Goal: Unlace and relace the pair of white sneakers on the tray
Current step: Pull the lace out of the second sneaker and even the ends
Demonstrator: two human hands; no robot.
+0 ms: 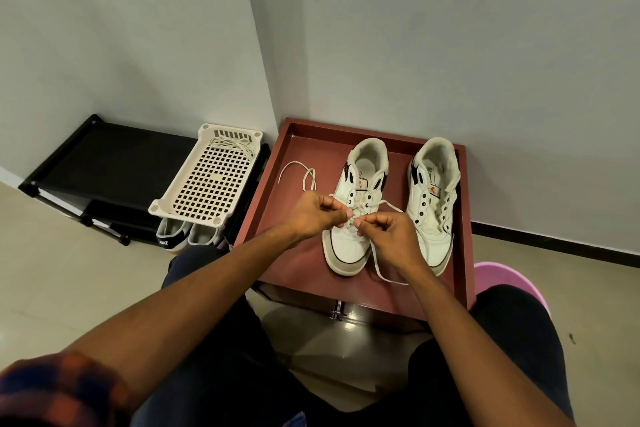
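Note:
Two white sneakers stand side by side on a dark red tray, toes toward me. Over the left sneaker, my left hand pinches a white lace near the lower eyelets. My right hand pinches the same lace just beside it, and the lace trails over the toe onto the tray. The right sneaker has bare eyelets with no lace. A second loose lace lies curled on the tray's left part.
A white perforated basket with another lace in it rests on a black shoe rack at the left. A dark pair of shoes sits below it. A pink stool shows by my right knee. Walls stand close behind.

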